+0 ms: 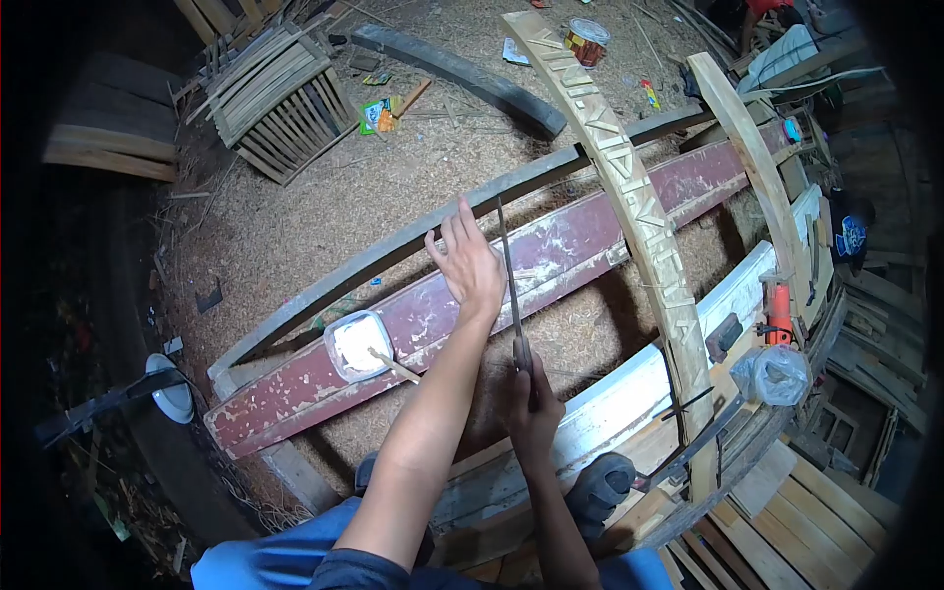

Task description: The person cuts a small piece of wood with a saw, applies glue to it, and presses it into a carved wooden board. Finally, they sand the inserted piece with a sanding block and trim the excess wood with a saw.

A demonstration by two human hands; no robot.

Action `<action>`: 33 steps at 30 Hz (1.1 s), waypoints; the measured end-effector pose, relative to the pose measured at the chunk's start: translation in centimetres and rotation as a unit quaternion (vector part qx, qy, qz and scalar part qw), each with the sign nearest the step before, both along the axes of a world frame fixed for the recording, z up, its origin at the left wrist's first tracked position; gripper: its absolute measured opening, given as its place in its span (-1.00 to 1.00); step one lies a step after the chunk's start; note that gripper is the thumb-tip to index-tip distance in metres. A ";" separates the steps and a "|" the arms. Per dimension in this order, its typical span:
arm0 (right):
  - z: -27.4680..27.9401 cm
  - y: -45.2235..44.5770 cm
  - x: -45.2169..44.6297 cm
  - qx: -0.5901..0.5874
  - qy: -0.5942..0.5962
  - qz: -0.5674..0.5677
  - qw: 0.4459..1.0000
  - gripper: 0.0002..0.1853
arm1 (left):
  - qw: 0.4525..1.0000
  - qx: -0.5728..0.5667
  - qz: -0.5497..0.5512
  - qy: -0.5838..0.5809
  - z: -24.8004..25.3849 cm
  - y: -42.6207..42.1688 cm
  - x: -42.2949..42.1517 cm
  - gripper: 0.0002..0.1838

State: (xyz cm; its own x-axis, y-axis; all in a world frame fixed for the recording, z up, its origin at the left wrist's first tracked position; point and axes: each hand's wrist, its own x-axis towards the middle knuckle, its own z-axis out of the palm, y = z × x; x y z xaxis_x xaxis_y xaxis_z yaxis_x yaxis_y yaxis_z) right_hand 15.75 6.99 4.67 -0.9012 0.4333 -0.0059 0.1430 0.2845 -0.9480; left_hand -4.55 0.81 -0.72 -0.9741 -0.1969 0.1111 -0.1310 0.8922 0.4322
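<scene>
My left hand [466, 258] reaches over the worn red plank [442, 315], fingers spread near the long curved grey beam [383, 251]. To its right, my right hand [536, 408] is closed round the handle of a long thin-bladed tool [513, 285], whose tip points up at the beam. The tool's exact kind is hard to tell. On the red plank, left of my forearm, sits a square tub of white stuff [358, 346] with a wooden stick [398, 366] in it. A pale curved board [639, 211] with raised carved pieces crosses the plank on the right.
A slatted wooden crate [285, 108], a dark curved timber [462, 74] and a round tin [586, 42] lie on the shavings-covered ground. At right are an orange tool [779, 313], a clear plastic bag [779, 376] and another curved board [742, 147]. Another person shows at top right.
</scene>
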 end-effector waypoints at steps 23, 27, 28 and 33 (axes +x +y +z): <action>2.8 0.2 -1.8 -0.018 -0.184 0.001 0.983 -0.54 | 0.999 0.005 -0.032 0.000 0.3 0.0 0.0 -0.13; 2.3 -1.3 0.6 -0.056 -0.054 -0.025 0.997 -0.55 | 1.000 -0.011 -0.008 0.014 0.0 0.1 -0.2 -0.12; 2.4 -1.1 0.3 -0.056 -0.055 -0.024 0.997 -0.55 | 1.000 -0.011 -0.010 0.008 0.1 0.2 0.0 -0.11; 2.2 0.1 -3.5 0.029 -0.172 0.031 0.984 -0.57 | 1.000 -0.014 -0.022 0.008 0.1 0.1 0.2 -0.11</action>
State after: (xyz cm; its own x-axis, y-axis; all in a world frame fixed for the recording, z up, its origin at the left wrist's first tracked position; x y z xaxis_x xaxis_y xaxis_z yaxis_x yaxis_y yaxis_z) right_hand 12.22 7.13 6.89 -0.8749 0.3860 -0.2925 0.4334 0.3543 -0.8286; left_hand -4.39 0.89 -0.60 -0.9798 -0.1506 0.1316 -0.0846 0.9084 0.4095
